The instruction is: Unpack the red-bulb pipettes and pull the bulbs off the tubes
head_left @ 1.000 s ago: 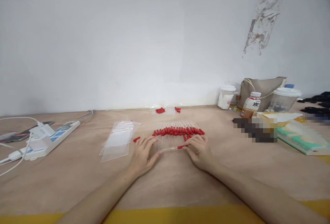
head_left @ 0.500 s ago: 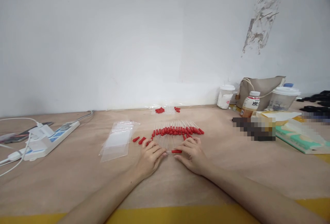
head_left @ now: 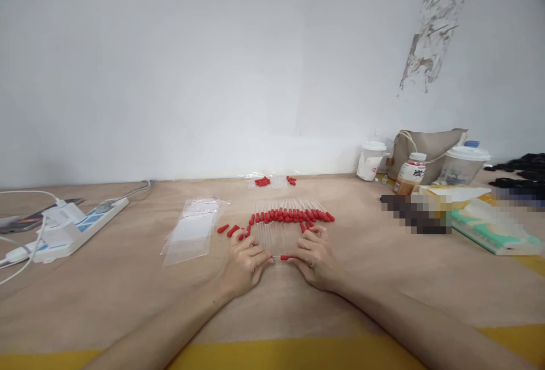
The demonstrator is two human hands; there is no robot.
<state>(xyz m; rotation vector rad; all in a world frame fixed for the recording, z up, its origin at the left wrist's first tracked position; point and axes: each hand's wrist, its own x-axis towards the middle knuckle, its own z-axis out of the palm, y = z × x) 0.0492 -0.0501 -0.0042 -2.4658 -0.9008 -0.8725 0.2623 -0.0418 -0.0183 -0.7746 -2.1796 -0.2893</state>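
Nearer than the row of red-bulbed clear tubes (head_left: 290, 214), a slim clear tube (head_left: 276, 257) is clamped in the left hand (head_left: 247, 262) and a red rubbery bulb (head_left: 284, 257) in the right hand (head_left: 314, 255), and both are best kept straight in line.

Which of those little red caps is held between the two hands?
The frontmost red cap, pinched by the right hand and lined up with a clear tube in the left hand; the other caps lie farther back.
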